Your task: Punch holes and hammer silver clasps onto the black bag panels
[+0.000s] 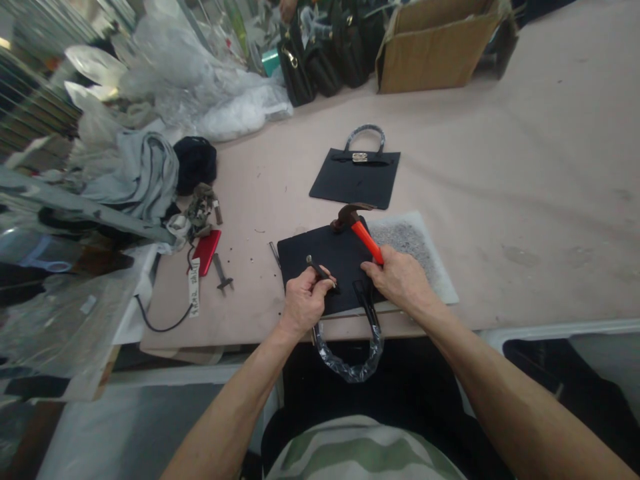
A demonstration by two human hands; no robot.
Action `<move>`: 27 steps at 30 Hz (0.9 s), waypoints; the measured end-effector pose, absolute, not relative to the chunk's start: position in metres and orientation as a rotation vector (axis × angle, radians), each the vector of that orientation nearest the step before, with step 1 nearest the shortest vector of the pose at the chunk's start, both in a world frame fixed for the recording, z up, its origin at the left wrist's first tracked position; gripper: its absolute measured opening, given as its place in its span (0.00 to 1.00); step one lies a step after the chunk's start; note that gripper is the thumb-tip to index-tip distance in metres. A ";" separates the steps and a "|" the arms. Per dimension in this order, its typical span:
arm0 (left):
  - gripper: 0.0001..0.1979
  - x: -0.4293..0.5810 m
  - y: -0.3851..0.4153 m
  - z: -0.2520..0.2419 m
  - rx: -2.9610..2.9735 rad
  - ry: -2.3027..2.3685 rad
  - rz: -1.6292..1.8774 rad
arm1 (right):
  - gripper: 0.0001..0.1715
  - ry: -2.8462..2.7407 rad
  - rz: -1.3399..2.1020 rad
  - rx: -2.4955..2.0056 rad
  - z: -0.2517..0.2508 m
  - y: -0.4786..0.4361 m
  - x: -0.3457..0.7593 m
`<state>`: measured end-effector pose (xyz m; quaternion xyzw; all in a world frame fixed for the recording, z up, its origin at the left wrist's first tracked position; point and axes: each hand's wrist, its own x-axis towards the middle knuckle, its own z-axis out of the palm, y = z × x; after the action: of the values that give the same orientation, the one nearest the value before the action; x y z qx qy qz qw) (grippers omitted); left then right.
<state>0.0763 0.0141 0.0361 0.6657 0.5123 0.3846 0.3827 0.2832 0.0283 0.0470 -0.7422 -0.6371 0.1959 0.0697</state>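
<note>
My right hand (403, 277) is wrapped round the orange handle of a claw hammer (367, 240), whose dark head hangs over a black bag panel (315, 243). Pinched in my left hand (306, 300) is a short metal punch (318, 267), tilted over the same panel near its handle end. The plastic-wrapped bag handle (350, 370) hangs past the table's front edge toward my lap. Under the panel's right side lies a pale slab with a speckled grey middle (417, 250). What the punch's lower tip touches is hidden by my fingers.
Farther back lies a second black panel (357, 180) with a gold clasp and wrapped handle. A red flat object (207, 252) and a metal tool (221, 273) lie left. Behind are plastic wrapping (215, 100), black bags (320, 60) and a cardboard box (430, 53). A person's hand (287, 9) shows at the top.
</note>
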 end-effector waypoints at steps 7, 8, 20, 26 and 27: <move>0.04 0.077 0.013 0.034 1.720 1.315 0.993 | 0.19 -1.934 0.588 -2.226 0.047 0.028 0.283; 0.04 0.077 0.011 0.033 1.752 1.305 1.016 | 0.19 -1.932 0.587 -2.228 0.048 0.028 0.283; 0.05 0.082 0.002 0.027 2.091 1.215 1.092 | 0.19 -1.921 0.604 -2.223 0.050 0.028 0.283; 0.05 0.086 0.002 0.025 2.056 1.254 1.127 | 0.14 -1.842 0.735 -2.114 0.046 0.033 0.289; 0.05 0.086 0.001 0.024 2.058 1.246 1.133 | 0.14 -1.823 0.768 -2.077 0.047 0.033 0.290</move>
<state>0.0862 0.0014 0.0239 0.7515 0.4549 0.4137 0.2392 0.2904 0.0332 0.0471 -0.7173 -0.6297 0.2654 0.1361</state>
